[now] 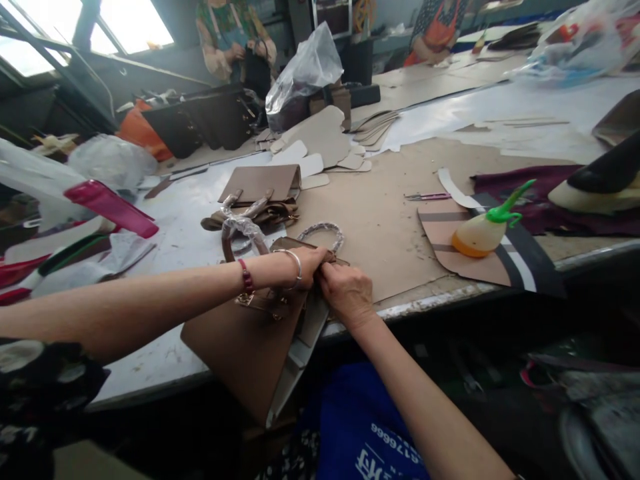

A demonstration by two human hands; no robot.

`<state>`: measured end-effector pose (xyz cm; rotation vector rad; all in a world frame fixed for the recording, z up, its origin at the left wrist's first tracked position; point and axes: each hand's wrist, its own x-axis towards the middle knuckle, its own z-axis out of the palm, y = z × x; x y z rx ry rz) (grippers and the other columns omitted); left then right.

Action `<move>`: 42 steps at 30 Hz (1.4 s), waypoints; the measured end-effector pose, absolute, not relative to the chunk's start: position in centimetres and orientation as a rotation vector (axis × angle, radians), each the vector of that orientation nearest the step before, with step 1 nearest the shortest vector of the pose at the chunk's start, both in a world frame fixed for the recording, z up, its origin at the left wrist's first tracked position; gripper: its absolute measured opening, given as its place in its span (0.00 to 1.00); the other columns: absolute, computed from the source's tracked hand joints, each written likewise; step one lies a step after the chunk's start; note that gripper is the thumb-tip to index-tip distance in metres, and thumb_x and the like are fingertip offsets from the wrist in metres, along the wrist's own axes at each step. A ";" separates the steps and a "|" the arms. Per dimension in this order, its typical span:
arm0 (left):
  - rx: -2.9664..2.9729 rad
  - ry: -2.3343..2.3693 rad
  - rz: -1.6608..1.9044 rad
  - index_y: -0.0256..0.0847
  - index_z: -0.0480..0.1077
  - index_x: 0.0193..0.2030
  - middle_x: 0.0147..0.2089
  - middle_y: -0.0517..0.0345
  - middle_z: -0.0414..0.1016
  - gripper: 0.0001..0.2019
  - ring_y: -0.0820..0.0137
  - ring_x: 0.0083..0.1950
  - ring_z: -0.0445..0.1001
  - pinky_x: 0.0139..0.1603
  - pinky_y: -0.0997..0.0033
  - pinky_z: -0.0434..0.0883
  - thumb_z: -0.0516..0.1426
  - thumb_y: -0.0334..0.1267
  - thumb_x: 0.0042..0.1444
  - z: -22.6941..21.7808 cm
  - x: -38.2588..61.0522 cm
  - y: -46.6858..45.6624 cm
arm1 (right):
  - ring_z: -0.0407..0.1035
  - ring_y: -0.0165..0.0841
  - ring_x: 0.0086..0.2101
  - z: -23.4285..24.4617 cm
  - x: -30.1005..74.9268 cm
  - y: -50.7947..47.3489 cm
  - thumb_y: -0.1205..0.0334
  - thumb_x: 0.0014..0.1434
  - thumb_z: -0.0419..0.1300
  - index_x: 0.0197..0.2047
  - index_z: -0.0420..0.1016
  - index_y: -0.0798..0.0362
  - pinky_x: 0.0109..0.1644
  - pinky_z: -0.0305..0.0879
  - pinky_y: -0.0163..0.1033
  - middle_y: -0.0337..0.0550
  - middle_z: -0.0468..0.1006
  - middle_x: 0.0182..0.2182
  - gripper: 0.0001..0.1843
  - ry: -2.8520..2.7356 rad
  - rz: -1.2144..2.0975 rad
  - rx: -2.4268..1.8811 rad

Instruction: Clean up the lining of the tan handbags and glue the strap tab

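Note:
A brown handbag [245,350] lies tilted over the table's front edge, its flap hanging below the tabletop. Plastic film wraps its handles, and gold-coloured fittings show under my left forearm. My left hand [306,265] and my right hand [347,292] meet at the bag's upper edge, fingers closed on it and pressed close together. The exact part pinched between them is hidden. Beyond my hands rises a loop-shaped handle [323,229] in clear wrap. Just behind lies a second brown bag [260,183].
A glue bottle [480,233] with a green nozzle stands on leather pieces at the right, near tweezers [427,197]. Cut pale panels [320,137] and dark bags [215,117] lie farther back. Two people [235,40] work across the table. A pink piece [113,205] is at the left.

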<state>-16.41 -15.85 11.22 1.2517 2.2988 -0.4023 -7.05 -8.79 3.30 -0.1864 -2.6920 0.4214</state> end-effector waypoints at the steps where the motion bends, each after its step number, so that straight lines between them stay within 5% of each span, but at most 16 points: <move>1: 1.258 2.353 -0.418 0.35 0.57 0.49 0.41 0.47 0.71 0.26 0.60 0.41 0.71 0.38 0.69 0.67 0.55 0.34 0.40 10.8 -16.2 -15.9 | 0.63 0.31 0.27 3.4 -6.9 -8.8 0.61 0.60 0.47 0.32 0.69 0.52 0.29 0.45 0.37 0.41 0.74 0.26 0.12 -2.702 0.467 -0.230; 8: 1.256 2.328 -0.472 0.39 0.65 0.38 0.35 0.53 0.72 0.14 0.63 0.37 0.71 0.33 0.73 0.66 0.52 0.33 0.40 10.7 -17.5 -15.5 | 0.62 0.40 0.37 4.0 -5.4 -10.4 0.54 0.49 0.57 0.31 0.71 0.54 0.37 0.53 0.41 0.46 0.73 0.31 0.12 -2.716 0.621 -0.127; 13: 1.204 2.281 -0.415 0.38 0.66 0.35 0.31 0.58 0.71 0.13 0.67 0.33 0.70 0.30 0.76 0.64 0.50 0.31 0.40 11.8 -17.6 -15.1 | 0.65 0.37 0.33 3.4 -7.0 -12.3 0.69 0.56 0.47 0.32 0.73 0.57 0.38 0.52 0.43 0.50 0.73 0.29 0.13 -2.761 0.644 -0.184; 18: 1.099 2.204 -0.416 0.36 0.66 0.39 0.29 0.60 0.71 0.16 0.69 0.32 0.69 0.29 0.77 0.64 0.50 0.34 0.40 13.3 -17.0 -15.5 | 0.66 0.36 0.34 2.5 -7.8 -12.1 0.69 0.59 0.45 0.35 0.72 0.55 0.37 0.53 0.42 0.47 0.74 0.31 0.14 -2.747 0.703 -0.216; 22: 1.179 2.265 -0.606 0.35 0.64 0.44 0.37 0.54 0.72 0.21 0.65 0.38 0.70 0.34 0.75 0.66 0.52 0.34 0.39 13.0 -16.2 -15.7 | 0.66 0.35 0.35 2.0 -7.5 -11.6 0.65 0.60 0.45 0.40 0.70 0.50 0.36 0.54 0.40 0.43 0.73 0.34 0.13 -2.733 0.731 -0.211; 27: 1.234 2.395 -0.878 0.34 0.69 0.37 0.38 0.45 0.73 0.13 0.59 0.41 0.71 0.36 0.70 0.66 0.50 0.32 0.43 11.6 -16.0 -15.7 | 0.64 0.36 0.39 2.5 -6.2 -10.4 0.66 0.58 0.46 0.47 0.67 0.48 0.36 0.56 0.39 0.46 0.70 0.38 0.15 -2.784 0.854 -0.177; 32: 1.271 2.373 -0.920 0.37 0.71 0.31 0.30 0.51 0.73 0.11 0.63 0.35 0.71 0.31 0.73 0.63 0.49 0.32 0.44 11.9 -16.4 -15.4 | 0.63 0.40 0.40 4.3 -4.0 -10.5 0.48 0.49 0.56 0.42 0.71 0.50 0.40 0.57 0.43 0.47 0.69 0.38 0.20 -2.826 1.020 0.158; 36: 1.242 2.332 -0.867 0.39 0.71 0.28 0.24 0.57 0.69 0.09 0.68 0.30 0.69 0.27 0.75 0.60 0.49 0.33 0.43 12.7 -16.6 -15.2 | 0.64 0.38 0.35 3.9 -4.3 -13.0 0.62 0.54 0.52 0.31 0.73 0.54 0.39 0.56 0.43 0.45 0.71 0.30 0.09 -2.828 0.835 0.058; 42: 1.191 2.222 -0.658 0.38 0.70 0.33 0.21 0.61 0.65 0.14 0.71 0.26 0.65 0.26 0.77 0.59 0.47 0.40 0.48 14.2 -17.1 -15.1 | 0.68 0.35 0.30 3.4 -5.6 -12.8 0.69 0.62 0.37 0.41 0.68 0.56 0.32 0.59 0.39 0.48 0.74 0.30 0.19 -2.702 0.755 0.076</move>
